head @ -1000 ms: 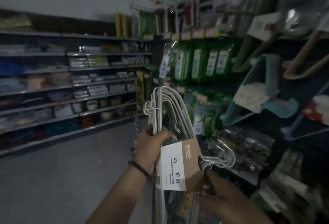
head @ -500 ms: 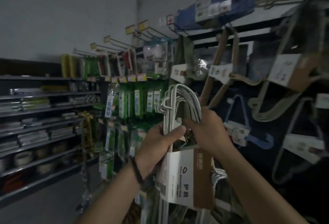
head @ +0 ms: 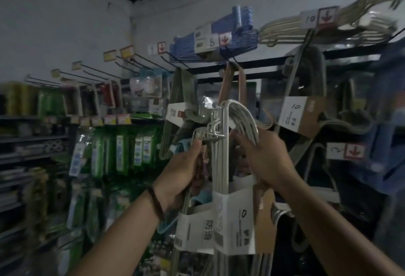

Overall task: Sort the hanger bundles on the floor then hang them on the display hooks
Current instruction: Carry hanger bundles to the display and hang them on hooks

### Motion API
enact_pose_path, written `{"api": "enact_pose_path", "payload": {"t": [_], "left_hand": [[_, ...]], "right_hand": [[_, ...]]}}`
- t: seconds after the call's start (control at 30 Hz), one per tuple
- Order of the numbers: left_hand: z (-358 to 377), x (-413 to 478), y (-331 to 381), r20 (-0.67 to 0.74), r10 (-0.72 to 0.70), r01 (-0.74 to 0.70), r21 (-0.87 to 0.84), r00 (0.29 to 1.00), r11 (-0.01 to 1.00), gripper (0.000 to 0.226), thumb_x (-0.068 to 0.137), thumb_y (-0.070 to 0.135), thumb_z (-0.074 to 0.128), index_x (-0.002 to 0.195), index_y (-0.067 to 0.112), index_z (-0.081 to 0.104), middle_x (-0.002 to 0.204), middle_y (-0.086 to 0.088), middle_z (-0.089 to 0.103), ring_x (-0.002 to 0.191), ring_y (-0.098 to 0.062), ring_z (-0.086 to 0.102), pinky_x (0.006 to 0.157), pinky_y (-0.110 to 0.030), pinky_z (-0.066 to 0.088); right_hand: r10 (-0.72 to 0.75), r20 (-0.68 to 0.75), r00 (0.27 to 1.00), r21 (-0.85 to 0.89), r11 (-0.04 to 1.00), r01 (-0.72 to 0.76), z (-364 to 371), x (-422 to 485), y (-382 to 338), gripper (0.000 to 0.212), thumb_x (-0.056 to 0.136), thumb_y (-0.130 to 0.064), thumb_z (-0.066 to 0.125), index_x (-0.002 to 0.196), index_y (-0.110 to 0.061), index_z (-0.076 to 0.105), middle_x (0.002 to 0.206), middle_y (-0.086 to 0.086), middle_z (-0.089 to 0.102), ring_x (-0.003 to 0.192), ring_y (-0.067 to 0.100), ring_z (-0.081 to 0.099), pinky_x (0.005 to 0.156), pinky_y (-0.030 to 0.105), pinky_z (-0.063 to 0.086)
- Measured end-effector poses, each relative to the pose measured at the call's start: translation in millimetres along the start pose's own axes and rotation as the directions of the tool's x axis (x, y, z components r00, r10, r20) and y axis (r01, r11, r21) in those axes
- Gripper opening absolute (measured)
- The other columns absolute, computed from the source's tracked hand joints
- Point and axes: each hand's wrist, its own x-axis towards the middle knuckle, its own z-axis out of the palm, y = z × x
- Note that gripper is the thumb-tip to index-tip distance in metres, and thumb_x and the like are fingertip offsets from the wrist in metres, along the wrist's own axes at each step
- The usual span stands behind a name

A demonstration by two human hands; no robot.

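Two bundles of white hangers are raised in front of the display. The taller bundle (head: 238, 118), with a white and brown paper sleeve marked 0, is gripped near its hook tops by my right hand (head: 260, 157). My left hand (head: 184, 172) grips the lower bundle (head: 197, 229), whose white sleeve hangs just left of the other one. Both sets of hooks point up and left. Black display hooks (head: 140, 61) jut out from the wall above, several of them bare, with price tags at their tips.
Blue hangers (head: 219, 43) and beige hangers (head: 285, 28) lie on the top rail. Pink, green and beige hanger bundles hang behind my hands, one with a sleeve marked 10 (head: 300, 115). Green packets (head: 122, 153) fill the racks at left, beside grey shelves (head: 28, 142).
My view has swung up and right from the aisle toward the hook wall. My right hand rose from the sleeve to the hook tops. A second bundle now shows apart in my left hand.
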Motion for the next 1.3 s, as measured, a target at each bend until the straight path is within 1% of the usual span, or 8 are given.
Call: {"api": "enact_pose_path", "payload": {"t": [0.17,0.33,0.4,0.5,0.77,0.87,1.07,1.3], "left_hand": [[-15,41,15,0.118,0.091,-0.11,0.175,0.989,0.978,0.021,0.086,0.022,0.082,0.091,0.002,0.075,0.064,-0.005,0.067,0.043,-0.013,0.055,0.04,-0.021,0.04],[-11,67,40,0.255,0.222,-0.297,0.312,0.941,0.902,0.036,0.088,0.052,0.076,0.064,0.026,0.071,0.059,0.016,0.067,0.057,-0.007,0.062,0.058,-0.024,0.047],[-8,79,52,0.255,0.275,-0.351,0.333,0.927,0.875,0.049,0.09,0.06,0.067,0.061,0.022,0.065,0.055,0.015,0.063,0.054,-0.005,0.061,0.061,-0.025,0.048],[-6,96,73,0.262,0.401,-0.476,0.371,0.878,0.797,0.044,0.096,0.044,0.061,0.063,0.017,0.052,0.056,0.005,0.051,0.049,-0.007,0.05,0.051,-0.026,0.037],[19,144,130,0.444,0.596,-0.743,0.408,0.669,0.531,0.023,0.1,0.029,0.053,0.106,0.03,0.075,0.086,0.017,0.066,0.074,0.0,0.058,0.068,-0.025,0.046],[38,163,157,0.569,0.536,-0.782,0.451,0.623,0.43,0.04,0.102,0.036,0.047,0.139,0.039,0.061,0.133,0.008,0.067,0.11,-0.01,0.063,0.083,-0.024,0.044],[79,197,203,0.633,0.465,-0.75,0.653,0.619,0.109,0.066,0.091,0.049,0.055,0.153,0.055,0.033,0.159,-0.001,0.047,0.136,-0.024,0.053,0.108,-0.041,0.05],[101,210,231,0.55,0.485,-0.595,0.8,0.679,-0.074,0.062,0.098,0.045,0.053,0.158,0.04,0.036,0.153,-0.015,0.051,0.122,-0.033,0.059,0.096,-0.04,0.054]], "right_hand": [[0.002,-0.146,0.989,-0.118,0.993,-0.019,-26,17,-20,0.024,0.105,-0.029,0.059,0.092,-0.015,0.073,0.08,0.013,0.077,0.066,0.026,0.075,0.063,0.042,0.062],[-0.04,-0.303,0.952,-0.334,0.94,-0.067,-45,32,-47,0.024,0.105,-0.028,0.059,0.093,-0.011,0.071,0.077,0.013,0.078,0.061,0.034,0.076,0.056,0.053,0.064],[-0.074,-0.355,0.932,-0.437,0.894,-0.096,-54,35,-58,0.02,0.105,-0.027,0.059,0.095,-0.013,0.069,0.076,0.008,0.078,0.056,0.026,0.075,0.049,0.037,0.062],[-0.261,-0.376,0.889,-0.713,0.694,-0.098,-69,35,-70,0.018,0.104,-0.022,0.057,0.088,-0.018,0.065,0.073,-0.004,0.073,0.058,0.005,0.07,0.042,0.015,0.045],[-0.328,-0.343,0.88,-0.912,0.342,-0.227,-112,53,-77,0.037,0.1,-0.017,0.052,0.065,-0.026,0.044,0.068,-0.006,0.056,0.06,0.014,0.055,0.05,0.019,0.033],[-0.336,-0.314,0.888,-0.937,0.257,-0.234,-130,73,-76,0.038,0.104,-0.024,0.048,0.066,-0.026,0.046,0.068,-0.007,0.06,0.06,0.009,0.059,0.053,0.019,0.037],[-0.324,-0.321,0.89,-0.932,0.277,-0.235,-163,104,-74,0.035,0.104,-0.031,0.054,0.069,-0.027,0.05,0.074,-0.002,0.065,0.066,0.014,0.066,0.056,0.029,0.054],[-0.338,-0.39,0.857,-0.896,0.352,-0.27,-199,138,-61,0.028,0.102,-0.031,0.059,0.076,-0.022,0.061,0.077,0.001,0.07,0.064,0.016,0.07,0.052,0.031,0.059]]}}
